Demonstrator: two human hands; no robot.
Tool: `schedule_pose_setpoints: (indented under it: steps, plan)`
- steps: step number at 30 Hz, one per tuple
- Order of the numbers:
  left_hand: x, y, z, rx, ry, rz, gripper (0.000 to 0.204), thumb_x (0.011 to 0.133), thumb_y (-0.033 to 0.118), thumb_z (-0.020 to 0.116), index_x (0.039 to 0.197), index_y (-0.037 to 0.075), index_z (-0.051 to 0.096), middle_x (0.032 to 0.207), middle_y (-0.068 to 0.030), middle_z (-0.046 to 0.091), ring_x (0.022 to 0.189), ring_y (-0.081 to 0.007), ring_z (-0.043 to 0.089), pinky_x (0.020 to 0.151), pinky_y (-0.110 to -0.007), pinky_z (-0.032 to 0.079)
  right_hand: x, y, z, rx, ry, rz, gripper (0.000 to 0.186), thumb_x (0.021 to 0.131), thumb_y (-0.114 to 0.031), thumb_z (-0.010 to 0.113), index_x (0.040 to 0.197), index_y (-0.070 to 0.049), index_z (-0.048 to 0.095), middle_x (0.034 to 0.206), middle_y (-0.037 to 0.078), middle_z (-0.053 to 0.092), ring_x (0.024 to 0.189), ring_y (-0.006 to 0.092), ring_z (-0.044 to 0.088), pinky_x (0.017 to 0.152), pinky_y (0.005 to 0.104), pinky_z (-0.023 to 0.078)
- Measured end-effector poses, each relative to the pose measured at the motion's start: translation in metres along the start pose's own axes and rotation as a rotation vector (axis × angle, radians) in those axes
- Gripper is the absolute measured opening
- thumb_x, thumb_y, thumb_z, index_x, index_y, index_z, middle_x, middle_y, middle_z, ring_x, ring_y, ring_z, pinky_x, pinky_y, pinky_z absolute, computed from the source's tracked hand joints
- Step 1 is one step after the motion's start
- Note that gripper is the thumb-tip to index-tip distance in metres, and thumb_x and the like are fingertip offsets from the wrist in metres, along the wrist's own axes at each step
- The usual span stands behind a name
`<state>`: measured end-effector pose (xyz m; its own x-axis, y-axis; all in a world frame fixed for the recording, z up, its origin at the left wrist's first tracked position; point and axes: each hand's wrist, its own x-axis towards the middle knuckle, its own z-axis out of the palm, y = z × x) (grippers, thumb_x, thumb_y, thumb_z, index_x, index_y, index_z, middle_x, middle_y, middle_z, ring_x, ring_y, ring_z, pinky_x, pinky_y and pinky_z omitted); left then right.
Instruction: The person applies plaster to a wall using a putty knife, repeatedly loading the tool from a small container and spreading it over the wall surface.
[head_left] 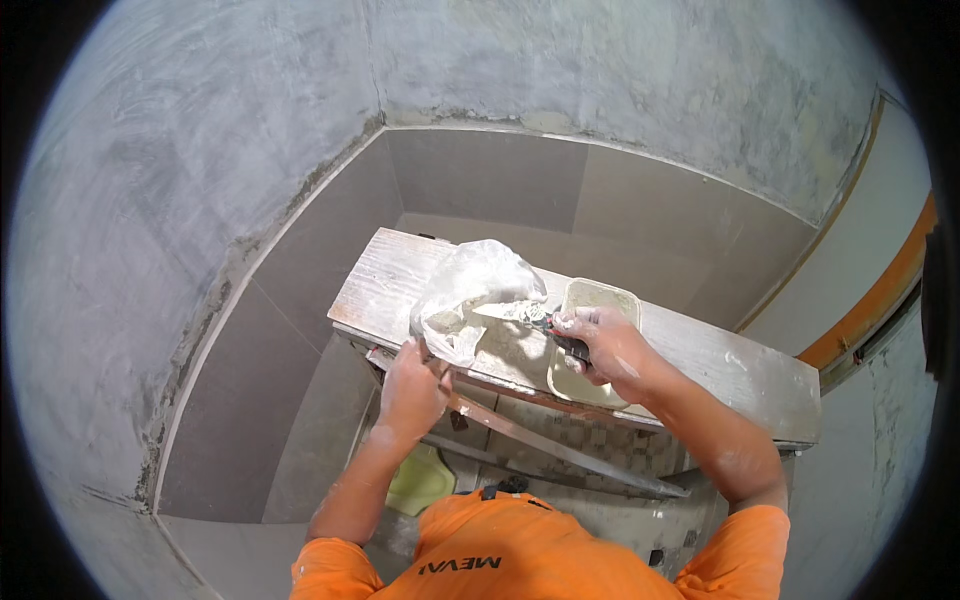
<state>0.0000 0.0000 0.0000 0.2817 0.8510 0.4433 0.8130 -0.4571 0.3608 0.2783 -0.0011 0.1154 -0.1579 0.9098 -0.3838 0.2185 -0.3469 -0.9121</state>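
Observation:
My left hand [414,392] is closed on the near edge of a white plastic bag [480,268], which lies open on a dusty bench top. Pale powder shows inside its mouth. In my right hand [602,345] is a small pointed trowel [490,311], gripped by its dark handle. A heap of off-white powder [524,311] rests on the blade, which points left at the bag's mouth. Partly beneath my right hand stands a cream rectangular tub [630,303]; my hand and wrist hide much of its inside.
The long, whitish-stained bench [735,375] runs across in front of me, with a slanted brace [560,445] below. A yellow-green plastic item [422,482] sits on the floor near my left forearm. Grey tiles [480,170] line the lower wall under bare plaster [600,70].

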Motion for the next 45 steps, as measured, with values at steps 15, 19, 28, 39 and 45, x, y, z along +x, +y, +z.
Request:
schedule_pose_setpoints:
  steps: [15, 19, 28, 39, 45]
  plan:
    - [0.014, 0.008, 0.017, 0.030, 0.087, 0.087, 0.015, 0.081, 0.004, 0.066, 0.093, -0.004, 0.064, 0.103, -0.0220, 0.061, 0.096, -0.0449, 0.055, 0.085, -0.049, 0.049, -0.026, 0.016, 0.003, 0.206, 0.056, -0.060, 0.028, 0.102, -0.027, 0.053, 0.095, -0.003, 0.066, 0.068, 0.003, 0.057, 0.053, 0.0100, 0.044, 0.048, 0.0277, 0.034]
    - [0.015, -0.001, 0.025, 0.009, 0.011, 0.010, 0.039, 0.077, -0.005, 0.065, 0.116, 0.001, 0.063, 0.106, -0.0238, 0.063, 0.098, -0.0467, 0.057, 0.086, -0.051, 0.049, 0.005, 0.016, 0.016, -0.168, 0.138, -0.177, 0.037, 0.102, -0.031, 0.054, 0.108, 0.003, 0.067, 0.077, 0.007, 0.062, 0.068, 0.0146, 0.052, 0.064, 0.0311, 0.041]
    - [0.017, -0.005, 0.028, 0.013, 0.060, 0.109, 0.016, 0.091, 0.003, 0.056, 0.080, -0.004, 0.065, 0.085, -0.0264, 0.061, 0.084, -0.0454, 0.058, 0.076, -0.053, 0.048, -0.025, 0.022, -0.002, 0.179, 0.056, -0.056, 0.025, 0.102, -0.027, 0.054, 0.090, -0.007, 0.061, 0.065, -0.001, 0.049, 0.052, 0.0081, 0.037, 0.046, 0.0271, 0.027]
    - [0.054, 0.069, -0.008, -0.392, 0.036, 0.256, 0.020, 0.084, 0.004, 0.072, 0.103, 0.004, 0.077, 0.091, -0.0177, 0.073, 0.085, -0.0358, 0.070, 0.077, -0.042, 0.053, -0.120, 0.053, -0.033, 0.321, 0.327, -0.140, 0.022, 0.100, -0.023, 0.055, 0.106, -0.005, 0.064, 0.063, -0.004, 0.048, 0.047, 0.0040, 0.034, 0.042, 0.0221, 0.021]
    - [0.093, 0.100, 0.008, -0.487, -0.088, 0.275, 0.017, 0.085, 0.010, 0.073, 0.097, -0.001, 0.076, 0.094, -0.0180, 0.074, 0.086, -0.0322, 0.071, 0.080, -0.039, 0.054, -0.130, 0.076, -0.048, 0.232, 0.418, -0.084, 0.021, 0.099, -0.022, 0.056, 0.107, -0.004, 0.064, 0.064, -0.003, 0.050, 0.051, 0.0038, 0.038, 0.043, 0.0225, 0.026]
